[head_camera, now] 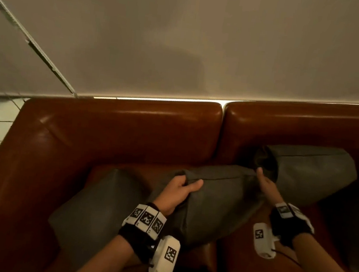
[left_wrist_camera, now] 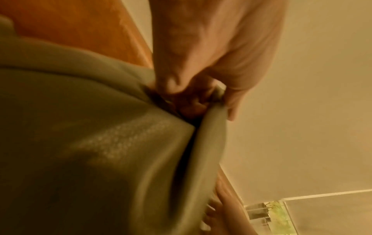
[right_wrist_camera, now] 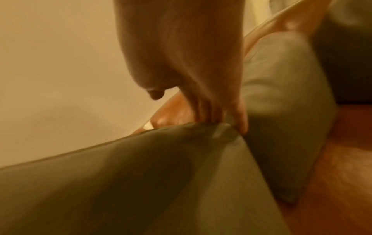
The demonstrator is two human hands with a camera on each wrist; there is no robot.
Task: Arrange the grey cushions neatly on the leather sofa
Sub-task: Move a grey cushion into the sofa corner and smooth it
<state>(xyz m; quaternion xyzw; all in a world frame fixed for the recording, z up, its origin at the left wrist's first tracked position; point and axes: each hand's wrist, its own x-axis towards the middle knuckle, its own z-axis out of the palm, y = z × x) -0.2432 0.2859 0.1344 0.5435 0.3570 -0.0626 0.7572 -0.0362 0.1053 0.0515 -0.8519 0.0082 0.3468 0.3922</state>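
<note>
A person stands over a brown leather sofa (head_camera: 111,132), seen from a head camera looking down at both hands. A grey cushion (head_camera: 209,197) is held between the hands, lying across the seat near the gap between the sofa's two back sections. The left hand (head_camera: 179,191) grips the cushion's top left corner, with the thumb laid on the near face and the fingers curled over the top edge; the left wrist view shows those fingers bunched tightly into a fold of the fabric (left_wrist_camera: 96,143). The right hand (head_camera: 265,186) pinches the cushion's top right corner, and the right wrist view, though blurred, shows the fingertips (right_wrist_camera: 239,120) clamped on the pointed corner of the grey cover (right_wrist_camera: 141,174). A second grey cushion (head_camera: 313,173) leans against the sofa back just to the right, touching or nearly touching the held one. A third grey cushion (head_camera: 99,205) lies on the seat to the left, near the sofa's corner, partly beneath the left forearm. Both wrists wear black straps carrying white blocks printed with square black-and-white markers (head_camera: 146,218). Behind the sofa hangs a plain beige blind (head_camera: 185,36), with a thin strip of light along its lower edge.
</note>
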